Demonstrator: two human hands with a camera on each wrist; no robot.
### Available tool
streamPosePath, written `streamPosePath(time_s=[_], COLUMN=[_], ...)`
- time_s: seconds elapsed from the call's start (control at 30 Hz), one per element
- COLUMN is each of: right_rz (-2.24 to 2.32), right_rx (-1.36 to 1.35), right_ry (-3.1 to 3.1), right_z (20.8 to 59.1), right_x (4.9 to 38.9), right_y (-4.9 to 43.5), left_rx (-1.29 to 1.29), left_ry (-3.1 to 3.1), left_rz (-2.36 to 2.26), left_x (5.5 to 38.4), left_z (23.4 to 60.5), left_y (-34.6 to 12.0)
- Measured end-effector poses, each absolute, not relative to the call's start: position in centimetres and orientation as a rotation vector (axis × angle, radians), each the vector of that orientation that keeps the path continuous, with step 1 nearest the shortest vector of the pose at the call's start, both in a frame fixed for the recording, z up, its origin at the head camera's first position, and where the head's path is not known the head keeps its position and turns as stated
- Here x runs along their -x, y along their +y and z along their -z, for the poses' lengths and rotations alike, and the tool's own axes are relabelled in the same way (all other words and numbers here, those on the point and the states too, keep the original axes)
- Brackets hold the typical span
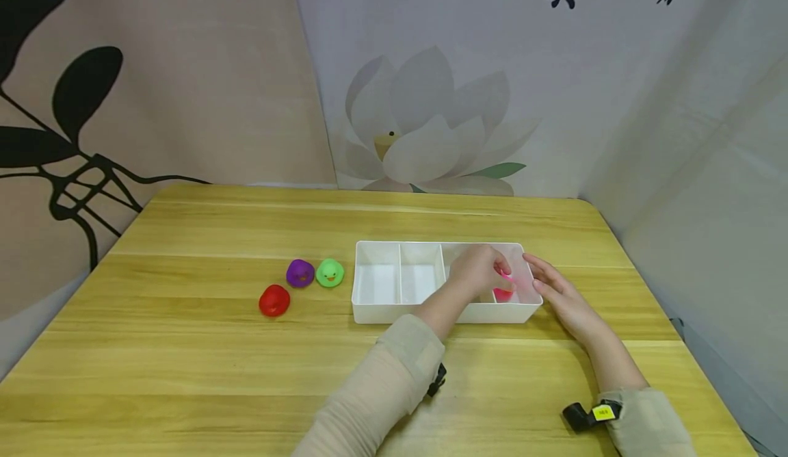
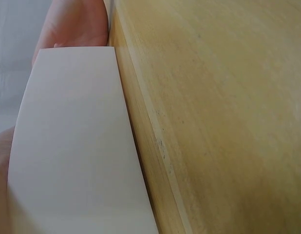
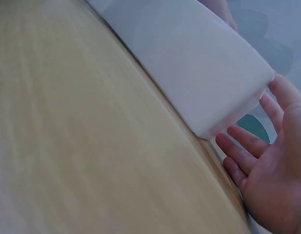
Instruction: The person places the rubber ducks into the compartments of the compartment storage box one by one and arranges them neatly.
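A long white divided box (image 1: 406, 313) stands on the wooden table. Over its right part reaches my left hand (image 1: 479, 271), its fingertips pinching a pink toy (image 1: 503, 295) low in the rightmost compartment; the fingers hide part of the toy. My right hand (image 1: 568, 306) touches the box's right end with fairly straight fingers and thumb. In the right wrist view, the thumb meets the box's corner and the other fingers (image 3: 243, 158) spread beside the end wall. The left wrist view shows mostly the box's front wall (image 2: 77, 136).
Left of the box sit a green round toy (image 1: 330, 273) with a small face, a purple one (image 1: 300, 273) beside it, and a red round toy (image 1: 274, 301) nearer the front. The wooden table (image 1: 185, 375) ends at a printed curtain (image 1: 431, 122) behind.
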State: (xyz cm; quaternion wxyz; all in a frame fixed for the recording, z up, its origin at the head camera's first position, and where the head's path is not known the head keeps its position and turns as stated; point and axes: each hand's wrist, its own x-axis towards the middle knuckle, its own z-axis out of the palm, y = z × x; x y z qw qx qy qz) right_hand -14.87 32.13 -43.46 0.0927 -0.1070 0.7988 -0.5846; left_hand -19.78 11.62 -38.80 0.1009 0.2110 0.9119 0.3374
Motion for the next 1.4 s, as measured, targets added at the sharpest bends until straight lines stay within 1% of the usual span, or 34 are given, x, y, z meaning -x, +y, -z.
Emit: streamPosePath(time_s=[0.77,1.1,1.4], right_rz=[1.746,1.734,1.721], right_rx=[0.306,0.310,0.327], right_ry=[2.364,2.363,2.396], right_z=[43.1,43.2,43.1], right_x=[14.9,14.9,15.0], right_y=[32.0,32.1,31.9], left_rx=[-0.601,-0.662,-0.736], left_ry=[2.665,2.600,2.575], left_rz=[-1.008,-1.102,-1.204], left_x=[19.8,20.0,19.4], left_z=[38.6,38.5,37.7], left_y=[11.5,10.9,9.6])
